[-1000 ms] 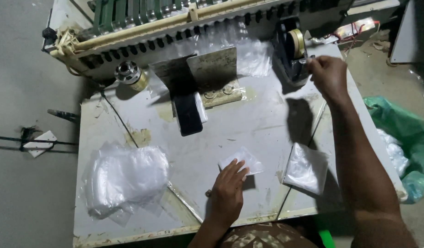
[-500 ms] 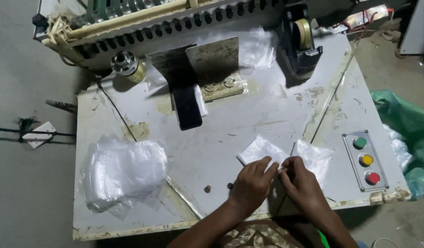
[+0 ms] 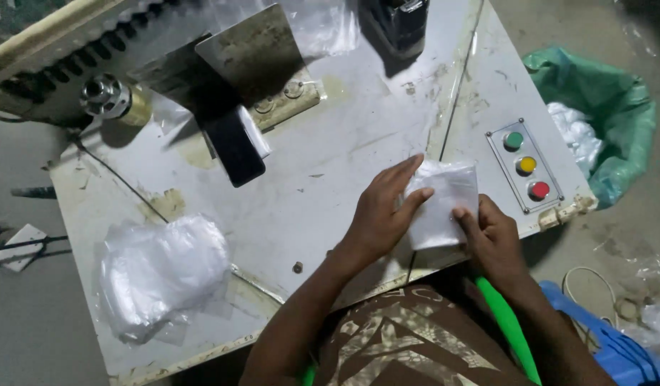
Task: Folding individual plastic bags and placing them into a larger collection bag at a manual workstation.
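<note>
Both my hands hold a small clear plastic bag with white contents (image 3: 444, 200) just above the near right part of the grey metal worktable (image 3: 330, 186). My left hand (image 3: 380, 214) grips the bag's left side, fingers laid over its top. My right hand (image 3: 491, 239) pinches its lower right edge. A heap of clear plastic bags (image 3: 162, 268) lies at the table's near left, well away from both hands.
A panel with green, yellow and red buttons (image 3: 526, 166) sits just right of the bag. A black phone (image 3: 237, 146) and a metal plate (image 3: 255, 50) lie at the back. A green-lined bin (image 3: 602, 129) with white bags stands right of the table. A tape roll (image 3: 105, 96) sits at back left.
My right hand came back from the dispenser at the back right and joined my left. Together they have lifted the small bag and shifted it right, toward the button panel.
</note>
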